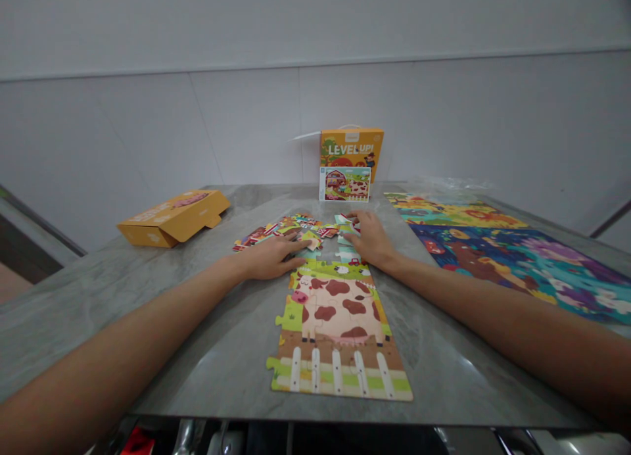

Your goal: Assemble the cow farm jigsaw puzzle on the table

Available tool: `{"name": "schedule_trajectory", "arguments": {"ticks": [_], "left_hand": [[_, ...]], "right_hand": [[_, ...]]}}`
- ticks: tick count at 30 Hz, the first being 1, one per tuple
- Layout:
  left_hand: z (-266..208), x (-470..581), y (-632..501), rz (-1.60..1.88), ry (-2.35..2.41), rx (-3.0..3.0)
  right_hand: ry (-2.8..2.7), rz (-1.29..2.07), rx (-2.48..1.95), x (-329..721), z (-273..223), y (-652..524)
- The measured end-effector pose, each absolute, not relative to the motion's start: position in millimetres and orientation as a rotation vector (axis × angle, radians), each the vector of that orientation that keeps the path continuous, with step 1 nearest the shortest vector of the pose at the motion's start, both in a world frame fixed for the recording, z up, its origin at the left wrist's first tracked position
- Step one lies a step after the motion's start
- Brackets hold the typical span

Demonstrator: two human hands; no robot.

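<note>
A partly joined jigsaw puzzle (340,310) lies flat before me, showing a spotted cow behind a white fence. Beyond its far edge spreads a heap of loose puzzle pieces (263,235). My left hand (273,254) rests beside the puzzle's upper left, its fingers stretched out over loose pieces, thumb apart. A light green and yellow piece (311,239) is at its fingertips. My right hand (372,240) is at the upper right, thumb and fingers bent around a puzzle piece (355,227) that they partly cover. Pale blue pieces (346,251) lie just below its thumb.
A picture card (346,184) of a barn and cow leans against an upright yellow box (352,146) by the wall. Another yellow box (175,218) lies at left. Two finished puzzles (522,264) cover the right side, with clear plastic wrap (451,187) behind them.
</note>
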State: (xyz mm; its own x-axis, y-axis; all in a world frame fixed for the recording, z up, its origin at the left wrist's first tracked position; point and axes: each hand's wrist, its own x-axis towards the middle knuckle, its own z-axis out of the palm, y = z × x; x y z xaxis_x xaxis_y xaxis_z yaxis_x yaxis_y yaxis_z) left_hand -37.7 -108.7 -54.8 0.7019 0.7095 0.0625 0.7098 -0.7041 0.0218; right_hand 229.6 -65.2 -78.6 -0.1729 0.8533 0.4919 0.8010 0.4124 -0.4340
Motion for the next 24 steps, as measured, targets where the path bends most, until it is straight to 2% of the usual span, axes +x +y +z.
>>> {"name": "schedule_trajectory", "arguments": {"ticks": [7, 13, 19, 24], "left_hand": [[-52, -36, -112, -0.138, -1.189, -2.886], [-51, -30, -117, -0.333, -0.858, -2.965], [-50, -26, -120, -0.366, -0.781, -2.993], [-51, -29, -120, -0.330, -0.799, -2.994]], "right_hand": [[-1.938, 0.045, -0.817, 225, -70, -83], [-2.040, 0.091, -0.431, 222, -71, -91], [-2.154, 0.090, -0.478, 221, -75, -87], [-2.254, 0.188, -0.720, 220, -78, -84]]}}
